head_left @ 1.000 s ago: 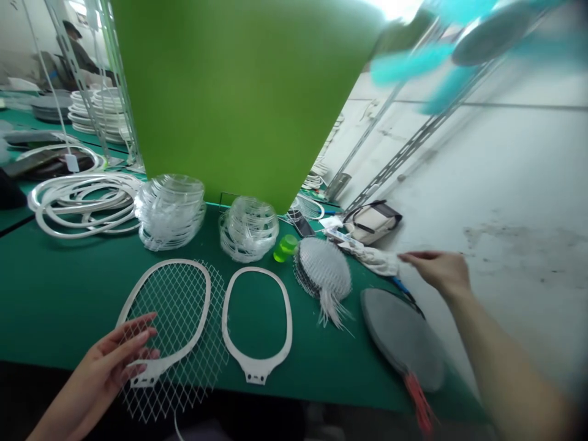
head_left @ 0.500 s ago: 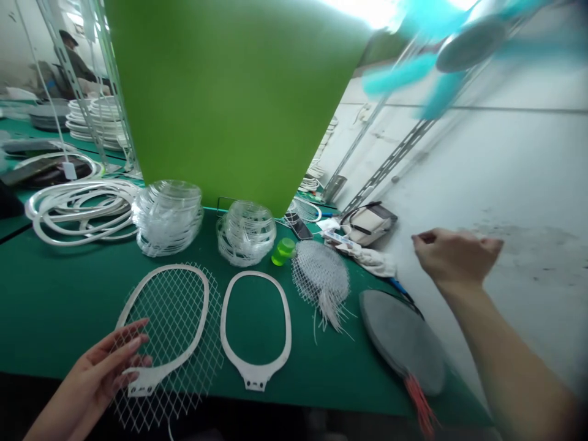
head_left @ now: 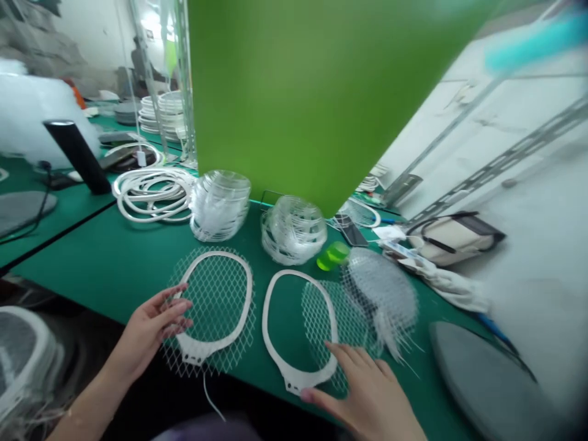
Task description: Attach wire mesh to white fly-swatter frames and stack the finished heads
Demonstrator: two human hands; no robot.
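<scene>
In the head view, my left hand is at the left rim of a white oval frame with a short tab. Its fingers are apart. A round piece of white mesh overlaps that frame and spreads past its rim. My right hand reaches over the tab end of a second white oval frame, thumb by the tab and fingers spread. Another mesh piece overlaps the right side of this second frame, close to my right fingertips. Whether those fingertips touch the mesh is unclear.
Coiled clear strips, white rings and a green pot stand behind. Rightward lie a stack of mesh, a grey oval pad and a bag. A green panel rises at the back.
My right hand has come down from the raised right side to the second frame. A mesh piece now overlaps that frame's right side. The view has turned left; my left hand stays by its frame.
</scene>
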